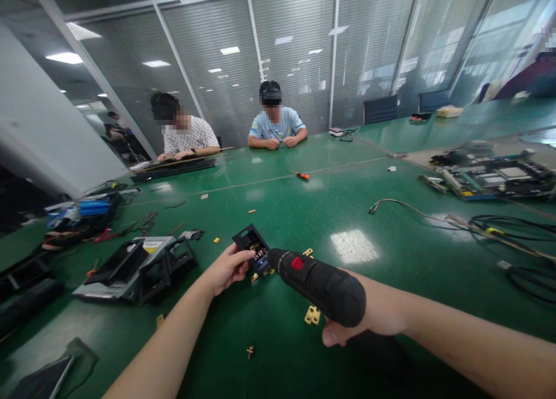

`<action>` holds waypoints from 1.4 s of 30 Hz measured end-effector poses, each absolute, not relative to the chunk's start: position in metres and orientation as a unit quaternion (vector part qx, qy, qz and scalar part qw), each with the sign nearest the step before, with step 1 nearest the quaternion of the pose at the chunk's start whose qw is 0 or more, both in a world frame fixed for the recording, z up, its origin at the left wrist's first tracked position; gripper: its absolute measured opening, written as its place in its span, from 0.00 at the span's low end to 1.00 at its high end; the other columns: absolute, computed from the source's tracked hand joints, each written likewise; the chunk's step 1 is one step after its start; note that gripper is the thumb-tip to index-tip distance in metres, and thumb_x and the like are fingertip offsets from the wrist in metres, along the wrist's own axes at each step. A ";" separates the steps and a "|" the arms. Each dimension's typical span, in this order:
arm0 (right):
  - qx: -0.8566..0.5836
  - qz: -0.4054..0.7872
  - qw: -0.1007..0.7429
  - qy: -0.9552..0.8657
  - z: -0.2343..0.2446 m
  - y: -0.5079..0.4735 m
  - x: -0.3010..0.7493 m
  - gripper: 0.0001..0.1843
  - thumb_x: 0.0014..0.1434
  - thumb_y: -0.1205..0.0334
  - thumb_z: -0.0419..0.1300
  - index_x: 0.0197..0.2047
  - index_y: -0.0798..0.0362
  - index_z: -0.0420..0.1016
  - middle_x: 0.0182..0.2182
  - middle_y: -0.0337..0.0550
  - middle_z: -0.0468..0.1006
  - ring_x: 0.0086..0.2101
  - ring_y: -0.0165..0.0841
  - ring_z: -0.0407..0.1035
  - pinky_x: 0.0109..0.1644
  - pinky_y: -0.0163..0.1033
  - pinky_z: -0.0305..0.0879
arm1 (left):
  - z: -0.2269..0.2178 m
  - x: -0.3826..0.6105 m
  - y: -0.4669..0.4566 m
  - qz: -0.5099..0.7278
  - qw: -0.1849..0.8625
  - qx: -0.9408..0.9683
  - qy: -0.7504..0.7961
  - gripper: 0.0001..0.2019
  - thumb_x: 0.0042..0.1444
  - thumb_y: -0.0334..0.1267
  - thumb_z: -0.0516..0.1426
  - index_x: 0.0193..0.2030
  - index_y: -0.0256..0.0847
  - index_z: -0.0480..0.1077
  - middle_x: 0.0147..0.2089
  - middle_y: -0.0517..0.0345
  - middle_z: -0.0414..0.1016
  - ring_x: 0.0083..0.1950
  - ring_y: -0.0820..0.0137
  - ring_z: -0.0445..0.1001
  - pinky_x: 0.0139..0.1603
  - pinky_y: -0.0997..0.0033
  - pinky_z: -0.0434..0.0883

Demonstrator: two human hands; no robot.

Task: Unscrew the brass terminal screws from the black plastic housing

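My left hand (226,267) pinches a small black plastic housing (249,240) with brass contacts inside, holding it down on the green table (356,213). My right hand (373,319) is wrapped round a black electric screwdriver (319,283) with a red button. Its tip points into the housing. Loose brass pieces lie around it: one pair (312,315) under the screwdriver, a screw (250,351) nearer me.
A dismantled black and silver unit (134,268) lies to the left, with cables and a blue part (93,207) behind it. Circuit boards (495,179) and black cables (516,231) sit at right. Two people sit across the table; an orange screwdriver (302,175) lies near them.
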State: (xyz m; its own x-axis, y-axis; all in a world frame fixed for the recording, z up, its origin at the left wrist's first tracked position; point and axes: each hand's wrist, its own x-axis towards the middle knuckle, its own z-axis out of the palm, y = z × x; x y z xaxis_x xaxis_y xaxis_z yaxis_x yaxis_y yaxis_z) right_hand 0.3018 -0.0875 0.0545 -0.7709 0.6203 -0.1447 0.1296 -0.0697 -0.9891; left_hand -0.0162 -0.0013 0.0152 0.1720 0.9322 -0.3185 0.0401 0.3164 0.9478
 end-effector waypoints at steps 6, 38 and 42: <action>-0.292 0.716 0.158 -0.614 0.058 -0.086 0.300 0.39 0.43 0.57 0.82 0.56 0.57 0.76 0.23 0.33 0.74 0.23 0.27 0.70 0.26 0.31 0.67 | 0.014 -0.016 -0.002 0.366 0.610 0.461 0.531 0.24 0.46 0.46 0.72 0.42 0.42 0.65 0.20 0.71 0.62 0.20 0.78 0.58 0.20 0.83 0.48; -0.364 0.537 0.307 -0.697 0.060 -0.101 0.299 0.48 0.41 0.53 0.80 0.63 0.52 0.69 0.57 0.54 0.75 0.53 0.51 0.72 0.60 0.58 0.68 | 0.012 -0.018 0.001 0.350 0.615 0.478 0.521 0.24 0.48 0.48 0.71 0.45 0.43 0.66 0.20 0.71 0.61 0.21 0.78 0.57 0.21 0.82 0.48; -0.374 0.433 0.380 -0.727 0.053 -0.109 0.299 0.56 0.44 0.57 0.79 0.71 0.47 0.57 0.65 0.58 0.67 0.62 0.54 0.66 0.68 0.63 0.61 | 0.014 -0.018 0.001 0.346 0.616 0.476 0.524 0.25 0.49 0.48 0.71 0.46 0.42 0.65 0.21 0.71 0.62 0.21 0.78 0.58 0.21 0.82 0.50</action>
